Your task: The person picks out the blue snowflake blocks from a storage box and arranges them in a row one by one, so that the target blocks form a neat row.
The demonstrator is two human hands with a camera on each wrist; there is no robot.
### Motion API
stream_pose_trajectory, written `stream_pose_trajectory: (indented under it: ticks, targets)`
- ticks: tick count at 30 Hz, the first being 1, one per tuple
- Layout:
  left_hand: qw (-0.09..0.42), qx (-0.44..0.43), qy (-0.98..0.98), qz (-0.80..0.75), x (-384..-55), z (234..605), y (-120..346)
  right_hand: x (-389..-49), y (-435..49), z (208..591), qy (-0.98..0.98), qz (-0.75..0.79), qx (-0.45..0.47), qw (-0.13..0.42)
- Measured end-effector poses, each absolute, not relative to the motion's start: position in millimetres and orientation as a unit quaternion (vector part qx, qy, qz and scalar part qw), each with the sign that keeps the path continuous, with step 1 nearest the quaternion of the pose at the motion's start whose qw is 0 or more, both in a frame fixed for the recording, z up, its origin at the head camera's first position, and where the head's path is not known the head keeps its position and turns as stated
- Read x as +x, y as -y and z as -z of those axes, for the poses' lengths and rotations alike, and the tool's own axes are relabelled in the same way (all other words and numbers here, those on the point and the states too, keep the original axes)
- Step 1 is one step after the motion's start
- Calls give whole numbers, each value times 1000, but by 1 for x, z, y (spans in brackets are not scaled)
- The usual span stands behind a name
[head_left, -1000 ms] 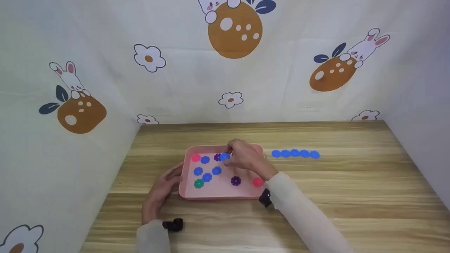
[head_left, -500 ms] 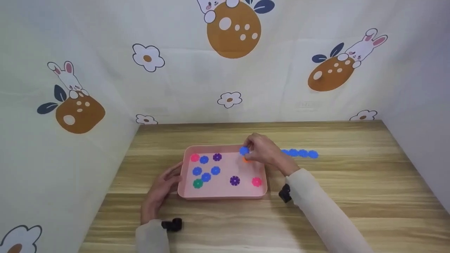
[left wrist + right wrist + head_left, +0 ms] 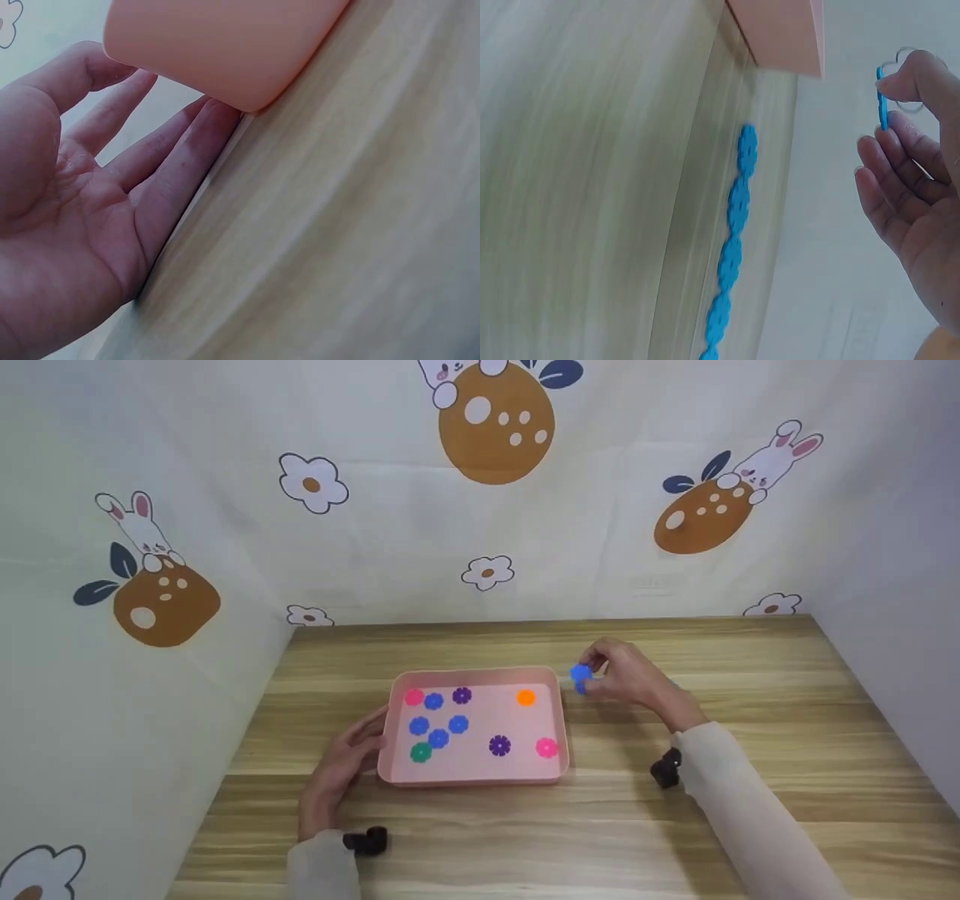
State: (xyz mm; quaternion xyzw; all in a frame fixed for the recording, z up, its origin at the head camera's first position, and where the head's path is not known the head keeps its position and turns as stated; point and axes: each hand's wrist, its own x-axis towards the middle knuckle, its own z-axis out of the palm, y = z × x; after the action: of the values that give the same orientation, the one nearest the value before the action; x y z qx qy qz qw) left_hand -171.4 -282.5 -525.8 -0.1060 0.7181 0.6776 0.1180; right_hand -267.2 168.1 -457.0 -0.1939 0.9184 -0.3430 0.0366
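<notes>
In the head view my right hand [image 3: 626, 675] is just past the pink tray's right end. Its thumb and fingers pinch a blue flower-shaped disc [image 3: 883, 97], seen edge-on in the right wrist view and raised over the table. Below it lies a row of blue flower discs [image 3: 737, 206] set end to end, mostly covered by the hand in the head view. My left hand [image 3: 97, 180] rests at the tray's left end, straight fingers against the outer wall of the pink tray [image 3: 210, 45].
Inside the tray lie several blue discs [image 3: 458, 724], a green disc [image 3: 421, 752], two purple discs [image 3: 499, 745], two pink discs [image 3: 547, 748] and an orange disc [image 3: 526, 697]. A patterned cloth [image 3: 390, 540] hangs behind the wooden table [image 3: 480, 840].
My right hand has lifted a blue disc from the tray and carried it right, past the tray's end to the row. The orange disc is uncovered. My left hand stays put.
</notes>
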Motion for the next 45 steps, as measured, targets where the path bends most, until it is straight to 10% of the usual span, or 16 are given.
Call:
stream_pose_trajectory:
  ticks: [21, 45]
  targets:
    - [117, -117, -711, -683, -171, 524, 284, -263, -291, 484, -947, 299, -115, 36]
    - [114, -120, -724, -669, -171, 526, 283, -268, -326, 498, -946, 289, -79, 127]
